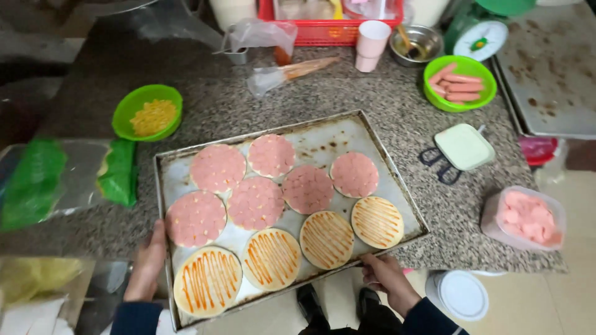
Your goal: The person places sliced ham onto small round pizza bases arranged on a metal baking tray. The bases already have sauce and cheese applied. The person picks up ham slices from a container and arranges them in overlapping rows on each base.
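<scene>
Resting on a speckled granite counter [397,118], baking tray [347,131].

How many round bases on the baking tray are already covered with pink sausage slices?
6, none seemingly hidden: two along the back, one at the left edge, two mid-tray, one back right. Four sauce-striped bases fill the front of the tray.

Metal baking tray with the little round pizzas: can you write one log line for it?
left hand: grips tray's left edge | right hand: grips near edge | rectangular metal baking tray: overhangs speckled stone counter
</scene>
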